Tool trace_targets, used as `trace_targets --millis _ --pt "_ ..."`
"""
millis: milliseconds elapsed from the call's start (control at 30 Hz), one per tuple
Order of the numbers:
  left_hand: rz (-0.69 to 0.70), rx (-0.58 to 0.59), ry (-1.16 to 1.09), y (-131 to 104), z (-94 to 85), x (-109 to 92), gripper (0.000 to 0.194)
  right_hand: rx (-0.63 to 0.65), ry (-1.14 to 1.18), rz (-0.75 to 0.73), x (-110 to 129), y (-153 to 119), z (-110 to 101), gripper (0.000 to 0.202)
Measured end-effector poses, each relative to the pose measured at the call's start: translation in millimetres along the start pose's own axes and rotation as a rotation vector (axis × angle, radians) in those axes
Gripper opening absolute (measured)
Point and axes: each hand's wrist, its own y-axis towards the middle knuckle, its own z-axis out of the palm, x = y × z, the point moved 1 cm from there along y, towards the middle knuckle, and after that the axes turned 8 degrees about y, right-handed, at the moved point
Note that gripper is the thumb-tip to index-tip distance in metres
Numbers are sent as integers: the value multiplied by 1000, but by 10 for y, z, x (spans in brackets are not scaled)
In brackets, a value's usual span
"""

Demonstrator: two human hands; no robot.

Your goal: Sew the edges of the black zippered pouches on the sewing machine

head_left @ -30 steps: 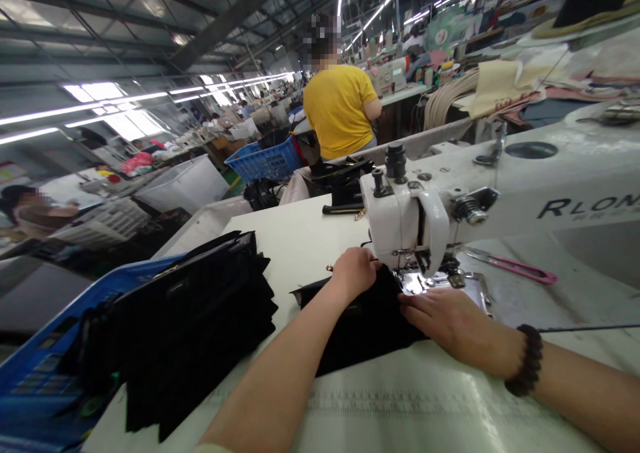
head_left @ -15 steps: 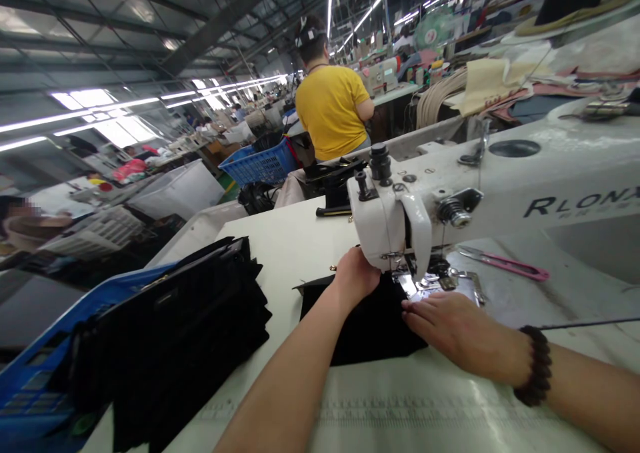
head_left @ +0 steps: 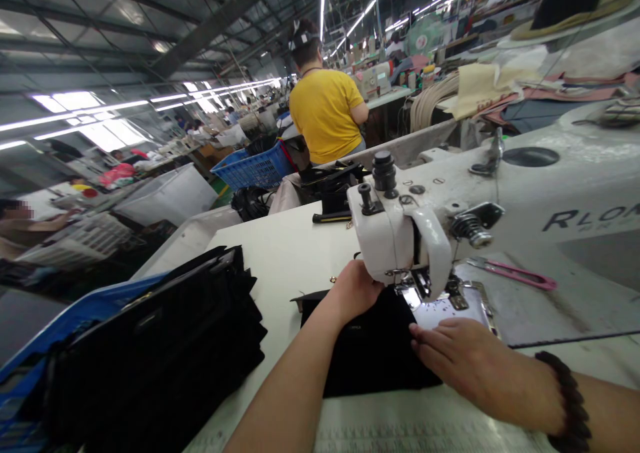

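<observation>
A black fabric piece (head_left: 377, 353) with a small pale mark lies flat under the head of a white sewing machine (head_left: 383, 233). My left hand (head_left: 356, 290) is closed at the fabric's far edge, close beside the needle area. Its fingertips are partly hidden by the machine head. On the near right, my right hand (head_left: 475, 366) has its fingers pressed together at the fabric's right edge, in front of the lit metal needle plate (head_left: 450, 311). A dark beaded bracelet (head_left: 565, 400) circles my right wrist.
Stacked black pieces (head_left: 165, 346) lean over a blue basket (head_left: 25, 366) at left. Pink-handled thread snips (head_left: 520, 274) lie on the machine bed. Black pieces with zippers (head_left: 333, 213) lie behind the machine. A person in a yellow shirt (head_left: 327, 113) sits ahead, facing away.
The fabric has come a little toward me, out from the machine head. My right hand has moved nearer and to the right, showing more of the needle plate. My left hand stays by the needle area.
</observation>
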Motion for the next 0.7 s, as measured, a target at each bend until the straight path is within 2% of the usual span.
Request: trace_targets --millis 100,333,567,700 --pt "46 4 -11 5 -13 -8 22 -16 -17 -8 25 -15 30 36" --pt "56 -1 -6 10 -6 -27 22 -211 -41 49 49 -66 139 42" --pt "44 -8 -4 52 -20 -1 22 -96 32 44 -20 17 53 33" --pt "36 -15 -8 42 -33 -10 22 -101 36 73 -16 5 87 35"
